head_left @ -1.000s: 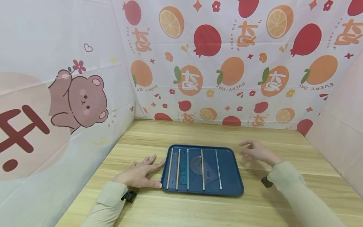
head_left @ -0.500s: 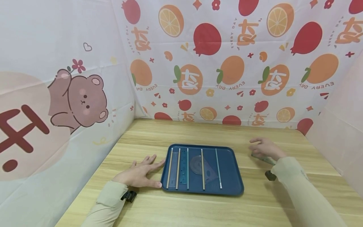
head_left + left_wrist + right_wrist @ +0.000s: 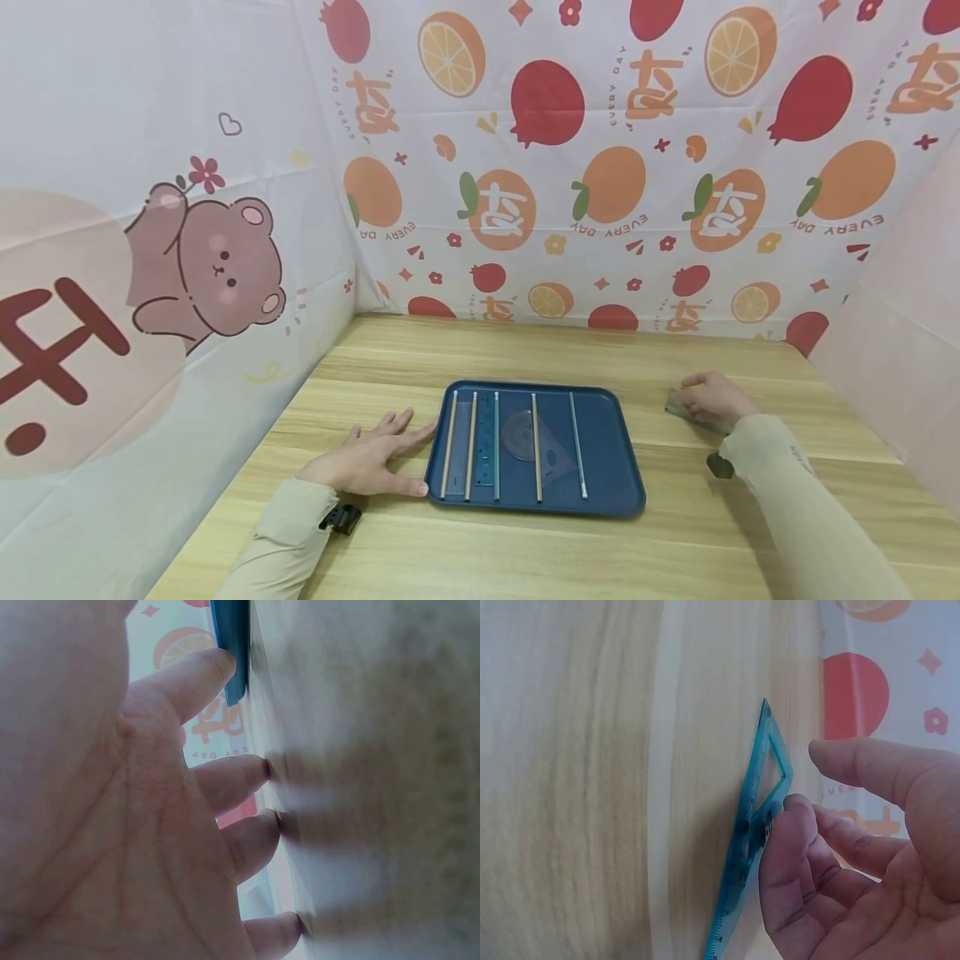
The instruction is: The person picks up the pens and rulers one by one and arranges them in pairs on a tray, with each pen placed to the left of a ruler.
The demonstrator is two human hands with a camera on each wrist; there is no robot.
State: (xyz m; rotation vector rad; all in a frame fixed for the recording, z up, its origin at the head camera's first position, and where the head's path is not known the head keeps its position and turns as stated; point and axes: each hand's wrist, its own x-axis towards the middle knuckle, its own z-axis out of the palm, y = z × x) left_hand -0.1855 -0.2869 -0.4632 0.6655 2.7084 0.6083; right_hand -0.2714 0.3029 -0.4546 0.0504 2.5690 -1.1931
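A dark blue tray (image 3: 615,467) lies mid-table. It carries several thin rods (image 3: 537,450), a clear blue ruler (image 3: 486,437), a protractor (image 3: 517,433) and a set square (image 3: 558,462). My left hand (image 3: 367,458) rests flat on the wood beside the tray's left rim, its thumb (image 3: 202,675) against the blue edge (image 3: 232,645). Right of the tray, my right hand (image 3: 712,398) is down on a second clear teal set square (image 3: 675,406) lying on the table. In the right wrist view curled fingertips (image 3: 791,825) hook that set square's (image 3: 759,802) edge, with the thumb held apart.
Printed fabric walls (image 3: 600,167) close in the wooden table (image 3: 525,350) on the left, back and right. Bare wood stretches behind the tray and along the front edge. Black wrist straps show at both cuffs.
My right hand has moved rightwards from near the tray's right rim and come down onto the teal set square on the table. The left hand and the tray have stayed put.
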